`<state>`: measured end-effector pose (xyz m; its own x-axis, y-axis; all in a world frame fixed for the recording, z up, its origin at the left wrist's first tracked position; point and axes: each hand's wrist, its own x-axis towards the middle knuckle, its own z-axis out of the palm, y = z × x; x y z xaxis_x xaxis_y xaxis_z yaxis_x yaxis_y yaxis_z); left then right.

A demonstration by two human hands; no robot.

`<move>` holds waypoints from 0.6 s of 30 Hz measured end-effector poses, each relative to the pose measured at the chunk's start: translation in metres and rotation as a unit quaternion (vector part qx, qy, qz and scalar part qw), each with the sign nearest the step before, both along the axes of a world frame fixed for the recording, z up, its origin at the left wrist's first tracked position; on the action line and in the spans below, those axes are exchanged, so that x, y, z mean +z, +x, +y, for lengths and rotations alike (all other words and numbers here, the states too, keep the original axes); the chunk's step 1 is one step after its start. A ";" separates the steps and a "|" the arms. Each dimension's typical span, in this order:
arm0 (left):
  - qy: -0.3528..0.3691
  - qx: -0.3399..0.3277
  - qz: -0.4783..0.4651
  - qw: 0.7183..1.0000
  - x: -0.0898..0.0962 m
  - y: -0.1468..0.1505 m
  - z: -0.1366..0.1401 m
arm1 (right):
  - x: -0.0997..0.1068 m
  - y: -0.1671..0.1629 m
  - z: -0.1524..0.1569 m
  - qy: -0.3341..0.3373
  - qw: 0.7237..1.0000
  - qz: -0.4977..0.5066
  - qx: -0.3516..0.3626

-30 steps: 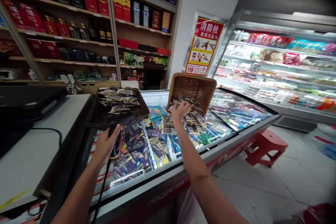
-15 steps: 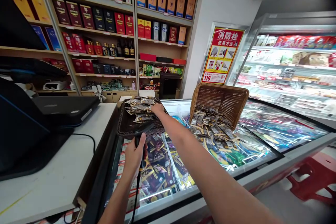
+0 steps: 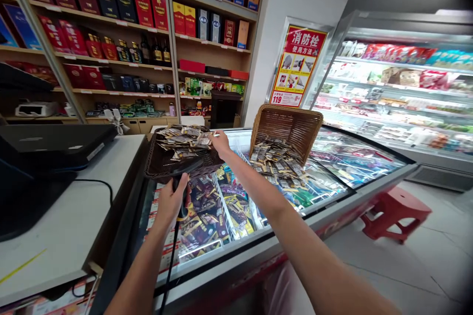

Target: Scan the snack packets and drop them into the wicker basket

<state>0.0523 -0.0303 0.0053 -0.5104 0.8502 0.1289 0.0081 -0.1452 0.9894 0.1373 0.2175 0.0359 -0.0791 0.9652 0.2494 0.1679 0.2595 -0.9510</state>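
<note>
My left hand is wrapped round the handle of a black barcode scanner, whose cord hangs down toward me. The scanner's head points forward over the near side of a dark woven basket. Small flat packets are heaped in the back of that basket. At its right rim, my right hand has its fingers closed at the edge of a small packet. To the right, a brown wicker basket lies tipped on its side, with more packets spilling from its mouth.
Both baskets rest on a glass-topped chest freezer full of wrapped goods. A white counter with dark equipment stands at left. A red stool is on the floor at right. Shelves of boxes and a lit display fridge stand behind.
The view has turned right and down, so more floor and stool show. My right hand has lifted slightly at the dark basket's right rim. The left hand keeps hold of the barcode scanner.
</note>
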 end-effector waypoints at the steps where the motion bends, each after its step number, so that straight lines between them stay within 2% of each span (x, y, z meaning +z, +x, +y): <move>1: 0.004 -0.015 0.009 1.000 0.000 0.001 0.000 | -0.003 0.020 -0.010 0.003 0.998 0.054 0.022; 4: 0.008 -0.085 0.040 0.996 -0.001 0.003 0.000 | -0.015 0.081 -0.037 -0.005 0.990 0.141 0.007; 8: -0.009 -0.194 0.119 0.974 -0.002 0.007 -0.001 | -0.039 0.135 -0.061 0.021 0.990 0.096 -0.098; 10: -0.017 -0.219 0.157 0.963 -0.002 0.009 -0.002 | -0.050 0.146 -0.067 0.031 0.990 0.042 -0.130; 13: -0.031 -0.214 0.181 0.959 -0.003 0.011 -0.002 | -0.060 0.146 -0.071 0.026 0.990 -0.018 -0.134; 18: -0.042 -0.233 0.224 0.945 -0.002 0.013 -0.002 | -0.056 0.140 -0.078 0.034 0.988 -0.072 -0.132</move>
<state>0.0657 -0.0319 0.0037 0.0119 0.9861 0.1660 0.3833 -0.1578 0.9100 0.2772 0.1397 -0.0200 0.1328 0.9383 0.3193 0.3711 0.2517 -0.8938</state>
